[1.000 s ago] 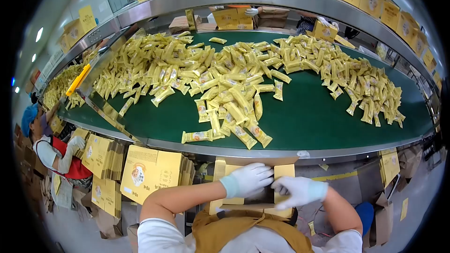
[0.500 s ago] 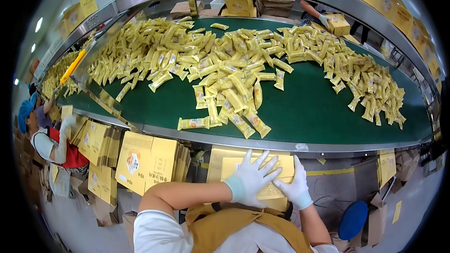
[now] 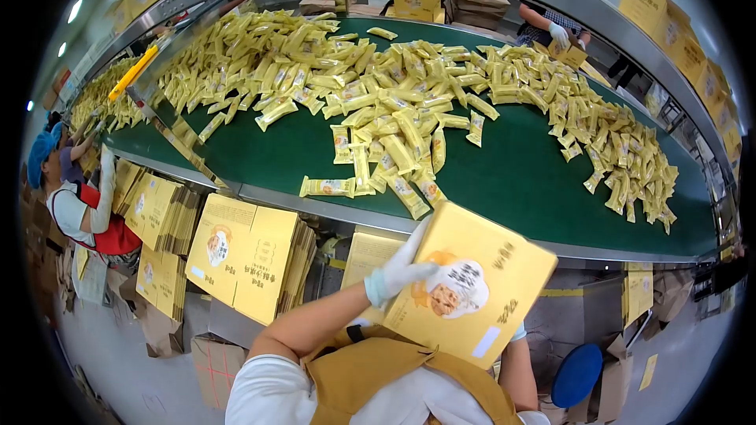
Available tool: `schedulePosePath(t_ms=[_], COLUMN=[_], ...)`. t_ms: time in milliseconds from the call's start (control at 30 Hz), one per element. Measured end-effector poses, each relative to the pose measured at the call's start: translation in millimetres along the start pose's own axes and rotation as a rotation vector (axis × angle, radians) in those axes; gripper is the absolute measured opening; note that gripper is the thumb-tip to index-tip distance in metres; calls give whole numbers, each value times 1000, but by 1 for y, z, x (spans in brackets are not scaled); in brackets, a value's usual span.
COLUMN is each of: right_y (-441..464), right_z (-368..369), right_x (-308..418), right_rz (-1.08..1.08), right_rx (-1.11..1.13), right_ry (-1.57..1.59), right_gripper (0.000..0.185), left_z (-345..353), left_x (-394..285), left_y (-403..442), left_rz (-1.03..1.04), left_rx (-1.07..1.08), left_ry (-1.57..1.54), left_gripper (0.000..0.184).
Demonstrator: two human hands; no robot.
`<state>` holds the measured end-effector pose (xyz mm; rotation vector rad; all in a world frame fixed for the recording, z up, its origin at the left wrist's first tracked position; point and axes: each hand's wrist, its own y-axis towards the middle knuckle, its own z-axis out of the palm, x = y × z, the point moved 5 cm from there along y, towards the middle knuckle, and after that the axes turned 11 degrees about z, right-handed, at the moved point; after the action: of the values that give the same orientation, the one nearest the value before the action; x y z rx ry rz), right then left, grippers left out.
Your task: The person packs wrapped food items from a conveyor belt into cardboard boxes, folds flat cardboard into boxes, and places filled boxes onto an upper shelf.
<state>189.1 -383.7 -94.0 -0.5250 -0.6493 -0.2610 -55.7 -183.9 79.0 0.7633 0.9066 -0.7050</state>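
A yellow box (image 3: 472, 287) with a printed round picture is tilted up in front of my chest. My left hand (image 3: 400, 269), in a white glove, grips its left side, with the thumb on the printed face. Behind the box's lower right edge my right hand (image 3: 518, 333) is almost wholly hidden; only a bit of glove cuff shows. Beyond the box, many yellow wrapped packets (image 3: 394, 122) lie heaped on the green conveyor belt (image 3: 524, 177). A yellow cardboard piece (image 3: 368, 253) lies below the belt's edge, left of the box.
Stacks of flat yellow cartons (image 3: 240, 256) stand at the left. A co-worker in a blue cap (image 3: 41, 156) is at the far left. Other co-workers handle boxes across the belt. A blue stool (image 3: 577, 375) stands at the lower right, near brown paper bags.
The box has been raised and turned so its printed face shows. My left hand has moved from its top to its left side, and my right hand has gone behind it.
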Motion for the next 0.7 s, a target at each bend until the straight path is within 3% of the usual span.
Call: schedulePosePath(t_ms=[33,133,167,267,333,433,533,633,700], right_y=[-5,-52,-59,-70,-67,-42,-37,-41,-42], right_z=[11,136,149,203,236,243,250,246,242], right_x=[4,65,66,63,52,0,-11,-8,-4], right_rz=[97,-300,-238,-246,-60,-134,-195,-196,-188], right_rx=[-72,-158,-157,-164,-273,-245,-247,-221,-212], right_ry=[82,-1246,-1304,-1489,-1658,-1946,-2004,-1922,-1874], right_gripper=[57,71,79,93,93,99,102,104,105], left_z=[-3,-9,-12,-49,-97,-105,-86,-79,-53], left_x=[22,74,87,125,145,108,63,42,12], left_y=[-13,-53,-67,-90,-92,-73,-61,-60,-53], left_rz=[-68,-304,-395,-486,-616,-792,-653,-351,-315], left_rx=[-38,-166,-212,-395,-164,84,-46,-117,-118], left_ry=[-193,-561,-649,-321,523,1373,1365,1194,1204], left_gripper=[82,70,68,63,58,66,61,54,44])
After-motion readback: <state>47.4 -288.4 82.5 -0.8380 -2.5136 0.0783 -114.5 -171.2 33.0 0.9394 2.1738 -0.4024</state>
